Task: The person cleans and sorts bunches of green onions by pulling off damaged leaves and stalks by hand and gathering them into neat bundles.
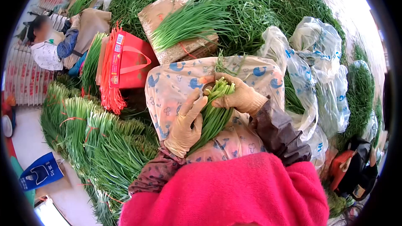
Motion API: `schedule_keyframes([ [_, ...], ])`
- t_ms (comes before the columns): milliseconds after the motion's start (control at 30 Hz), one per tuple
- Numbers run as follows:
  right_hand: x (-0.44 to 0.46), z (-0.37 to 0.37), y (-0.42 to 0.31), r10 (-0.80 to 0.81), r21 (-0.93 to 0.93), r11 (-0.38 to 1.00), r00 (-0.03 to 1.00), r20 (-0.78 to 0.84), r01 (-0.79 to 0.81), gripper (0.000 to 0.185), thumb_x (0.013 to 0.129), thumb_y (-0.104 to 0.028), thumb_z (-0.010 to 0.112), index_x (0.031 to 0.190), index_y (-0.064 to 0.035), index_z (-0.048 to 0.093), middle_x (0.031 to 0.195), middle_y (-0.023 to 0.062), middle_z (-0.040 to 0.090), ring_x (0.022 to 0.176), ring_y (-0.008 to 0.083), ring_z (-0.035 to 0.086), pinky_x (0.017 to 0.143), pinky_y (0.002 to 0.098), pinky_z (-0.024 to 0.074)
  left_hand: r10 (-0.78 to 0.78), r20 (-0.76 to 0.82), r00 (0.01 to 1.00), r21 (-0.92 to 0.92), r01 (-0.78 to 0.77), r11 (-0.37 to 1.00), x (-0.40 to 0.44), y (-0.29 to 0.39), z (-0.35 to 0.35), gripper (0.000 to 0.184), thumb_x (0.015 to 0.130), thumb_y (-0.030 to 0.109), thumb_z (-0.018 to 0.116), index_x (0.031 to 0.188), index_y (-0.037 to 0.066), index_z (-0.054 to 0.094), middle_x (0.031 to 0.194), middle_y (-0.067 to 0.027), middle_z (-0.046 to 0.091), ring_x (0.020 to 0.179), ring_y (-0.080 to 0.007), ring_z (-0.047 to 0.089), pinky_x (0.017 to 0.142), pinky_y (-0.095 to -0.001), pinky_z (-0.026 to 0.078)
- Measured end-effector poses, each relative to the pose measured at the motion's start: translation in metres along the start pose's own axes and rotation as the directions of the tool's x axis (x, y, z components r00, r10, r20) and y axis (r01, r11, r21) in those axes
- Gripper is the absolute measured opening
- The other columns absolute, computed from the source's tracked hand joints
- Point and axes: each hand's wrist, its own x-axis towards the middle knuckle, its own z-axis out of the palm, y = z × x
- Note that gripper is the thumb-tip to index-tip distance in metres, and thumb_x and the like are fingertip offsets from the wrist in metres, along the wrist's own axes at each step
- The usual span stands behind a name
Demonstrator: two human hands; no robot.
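A bunch of green stalks lies over the patterned cloth on my lap, its pale cut ends pointing up and away from me. Gloved, my right hand wraps round the bunch close to those ends. My left hand, also gloved, rests along the left side of the stalks with its fingers apart. Beyond the cloth, a larger bunch of stalks lies on a cardboard box, with a red tie near it.
Tied bundles are stacked at the left, below a red bag with red ties. Loose greens heap up behind the box. Plastic bags stand at the right. Another person sits at the upper left.
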Motion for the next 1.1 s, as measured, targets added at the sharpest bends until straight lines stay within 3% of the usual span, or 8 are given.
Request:
schedule_keyframes([
  [167,-0.003,0.001,-0.001,-0.015,-0.046,0.999,1.000,-0.025,0.014,0.060,0.073,-0.003,0.076,0.127,-0.0023,0.051,0.111,0.0025,0.059,0.103,0.0125,0.057,0.092,0.0266,0.0467,-0.059,0.085,0.995,-0.256,0.079,0.963,0.020,0.006,-0.012,0.045,0.091,0.009,0.050,0.135,0.002,0.046,0.133,-0.0216,0.049,0.125,-0.0351,0.047,0.102,-0.0382,0.038],
  [233,-0.003,0.001,0.000,-0.025,-0.041,0.999,0.999,-0.025,0.024,0.056,0.074,-0.001,0.075,0.126,-0.0030,0.053,0.112,0.0026,0.060,0.101,0.0118,0.057,0.090,0.0256,0.0469,-0.136,0.190,0.972,-0.157,0.167,0.973,0.026,0.008,-0.015,0.042,0.095,0.020,0.049,0.133,0.001,0.048,0.131,-0.0230,0.050,0.124,-0.0370,0.047,0.101,-0.0368,0.039],
  [567,-0.003,0.001,0.001,0.035,-0.069,0.997,0.998,-0.052,-0.039,0.052,0.077,-0.002,0.074,0.124,-0.0035,0.053,0.110,0.0027,0.062,0.101,0.0122,0.058,0.089,0.0263,0.0484,-0.161,0.274,0.948,-0.059,0.183,0.981,0.070,0.021,-0.026,0.028,0.093,0.020,0.052,0.113,0.003,0.062,0.099,-0.0221,0.063,0.089,-0.0407,0.061,0.075,-0.0421,0.050],
  [767,-0.002,-0.003,0.013,-0.067,-0.191,0.981,0.985,-0.158,0.036,0.062,0.075,0.000,0.076,0.130,0.0016,0.047,0.115,0.0053,0.061,0.103,0.0143,0.058,0.091,0.0279,0.0477,-0.288,0.400,0.870,0.223,0.213,0.951,0.091,0.023,-0.023,0.026,0.092,0.020,0.058,0.109,0.001,0.064,0.085,-0.0192,0.065,0.075,-0.0322,0.065,0.068,-0.0334,0.049],
  [867,-0.005,-0.007,0.015,-0.017,-0.013,1.000,0.983,-0.182,0.015,0.067,0.076,-0.002,0.076,0.132,0.0043,0.042,0.116,0.0060,0.061,0.103,0.0147,0.058,0.091,0.0279,0.0476,-0.220,0.359,0.907,0.015,0.231,0.973,0.085,0.006,-0.015,0.025,0.093,0.019,0.059,0.107,0.000,0.064,0.082,-0.0137,0.067,0.067,-0.0229,0.063,0.063,-0.0303,0.049],
  [933,-0.006,-0.004,0.020,-0.042,0.067,0.996,0.974,-0.222,0.058,0.066,0.076,-0.004,0.076,0.132,0.0048,0.042,0.114,0.0059,0.061,0.102,0.0147,0.059,0.090,0.0276,0.0481,-0.372,0.354,0.858,-0.321,0.485,0.813,0.078,-0.005,-0.009,0.024,0.094,0.019,0.058,0.103,-0.002,0.065,0.081,-0.0058,0.067,0.067,-0.0127,0.060,0.061,-0.0262,0.048],
  [967,-0.007,-0.003,0.023,-0.064,0.143,0.984,0.963,-0.262,0.105,0.064,0.077,-0.006,0.076,0.131,0.0054,0.043,0.113,0.0058,0.062,0.100,0.0146,0.060,0.089,0.0272,0.0486,-0.376,0.352,0.857,-0.308,0.486,0.818,0.072,-0.018,-0.003,0.024,0.095,0.019,0.058,0.100,-0.003,0.065,0.083,-0.0010,0.065,0.070,-0.0068,0.056,0.062,-0.0233,0.046],
  [1100,-0.003,-0.006,0.043,0.005,0.149,0.985,0.857,-0.515,0.083,0.049,0.081,-0.009,0.073,0.122,0.0050,0.050,0.102,0.0058,0.065,0.089,0.0135,0.062,0.079,0.0262,0.0518,-0.478,0.365,0.799,-0.351,0.593,0.725,0.064,-0.017,0.007,0.022,0.095,0.018,0.057,0.102,-0.002,0.065,0.083,-0.0018,0.065,0.071,-0.0073,0.056,0.065,-0.0218,0.046],
])
